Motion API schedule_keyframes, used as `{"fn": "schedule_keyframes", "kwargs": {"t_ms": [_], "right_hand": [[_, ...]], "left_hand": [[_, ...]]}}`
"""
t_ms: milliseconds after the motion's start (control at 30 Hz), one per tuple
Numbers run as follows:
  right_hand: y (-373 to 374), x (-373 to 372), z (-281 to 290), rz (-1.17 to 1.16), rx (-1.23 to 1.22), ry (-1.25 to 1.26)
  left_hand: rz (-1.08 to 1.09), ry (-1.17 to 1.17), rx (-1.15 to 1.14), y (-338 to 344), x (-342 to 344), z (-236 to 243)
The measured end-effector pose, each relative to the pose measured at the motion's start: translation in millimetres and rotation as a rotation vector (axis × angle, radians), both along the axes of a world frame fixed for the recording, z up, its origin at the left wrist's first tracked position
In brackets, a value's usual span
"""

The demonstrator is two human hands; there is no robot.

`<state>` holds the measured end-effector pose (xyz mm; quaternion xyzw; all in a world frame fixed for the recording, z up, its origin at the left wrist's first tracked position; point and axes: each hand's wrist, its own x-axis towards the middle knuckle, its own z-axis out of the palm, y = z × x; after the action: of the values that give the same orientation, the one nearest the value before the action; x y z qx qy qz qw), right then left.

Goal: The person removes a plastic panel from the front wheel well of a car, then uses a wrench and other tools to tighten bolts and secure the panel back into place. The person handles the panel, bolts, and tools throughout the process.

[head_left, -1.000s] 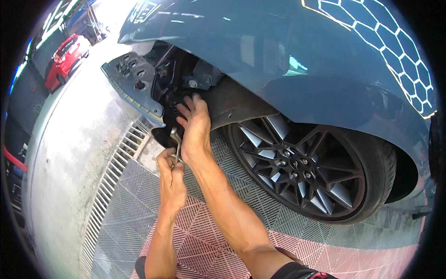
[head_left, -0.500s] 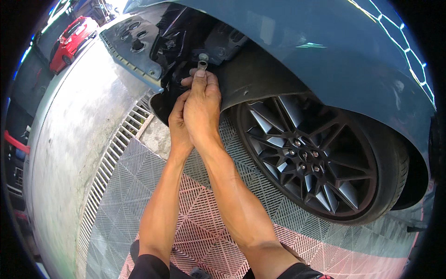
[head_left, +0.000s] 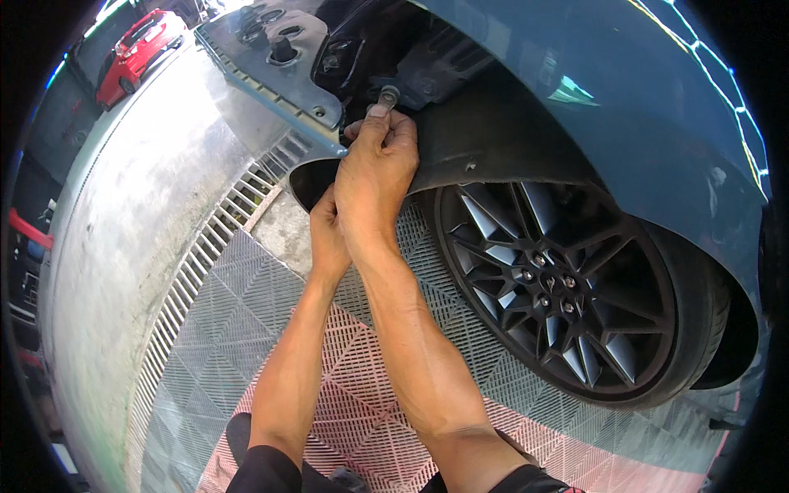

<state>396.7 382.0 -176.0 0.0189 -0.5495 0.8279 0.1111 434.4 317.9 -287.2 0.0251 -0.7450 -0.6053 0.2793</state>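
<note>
My right hand (head_left: 380,168) is closed around a ring spanner (head_left: 388,98), thumb along its shaft. Only the metal ring end shows above the fingertips, against a bracket inside the car's front corner; whether it sits fully over a bolt I cannot make out. My left hand (head_left: 329,238) is just below and left of the right one, close against its wrist. Its fingers go out of sight behind the right hand and the lower panel edge, so what they hold is hidden. Beside both hands lies the dark wheel-arch liner (head_left: 468,148).
A grey-blue fender (head_left: 657,140) arches over a dark multi-spoke wheel (head_left: 551,283) on the right. To the left juts a metal panel with holes (head_left: 316,49). Below are slatted floor tiles (head_left: 362,378) and a drain grate (head_left: 193,279). A red car (head_left: 140,53) stands far left.
The view has shifted, so car and hands appear farther right. The spanner's ring end, just below a bolt head earlier, is now up against the bracket. The left hand sits lower relative to the right.
</note>
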Motion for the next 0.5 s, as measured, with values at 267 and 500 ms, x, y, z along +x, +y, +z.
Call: {"fn": "schedule_keyframes", "kwargs": {"t_ms": [267,500], "right_hand": [[-4,1,6,-0.019,0.004,0.039],[-15,-6,-8,-0.24,0.175,0.207]], "left_hand": [[0.269,-0.193,-0.118,3,19,7],[0.083,-0.056,-0.076,7,10,-16]]}}
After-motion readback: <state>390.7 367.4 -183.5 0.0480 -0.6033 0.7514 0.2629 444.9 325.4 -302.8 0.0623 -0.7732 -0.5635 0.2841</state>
